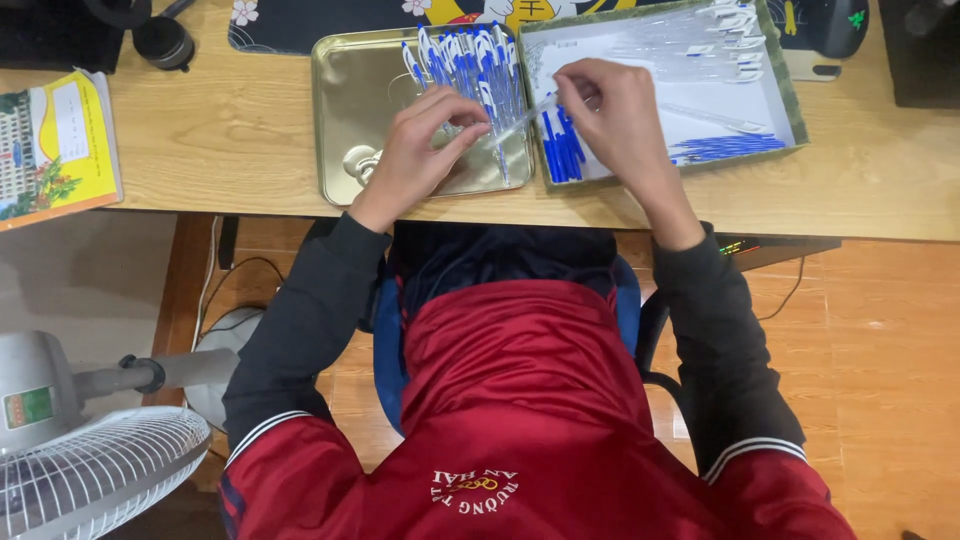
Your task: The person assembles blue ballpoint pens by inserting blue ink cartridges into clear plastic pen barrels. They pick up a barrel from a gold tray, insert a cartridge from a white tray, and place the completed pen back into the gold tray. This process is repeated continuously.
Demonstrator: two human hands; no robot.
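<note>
both hands meet over the wooden desk, working on one clear pen barrel that runs slantwise between them. the left hand has its grip pinched shut on the lower end of the barrel, thumb and fingertips pressed together above the gold metal tray. the right hand has its grip closed around the upper end, fingers curled over it, above the left edge of the shallow cardboard box. the barrel bridges the gap where tray and box stand side by side. in the tray a heap of finished blue-and-white pens lies against the far right corner, just beside the left hand. in the box a bunch of blue refills lies under the right hand, more blue refills lie well apart near the right wall, and clear empty barrels lie along the far side. a yellow booklet rests on the desk's left end, and a white fan stands on the floor below.
</note>
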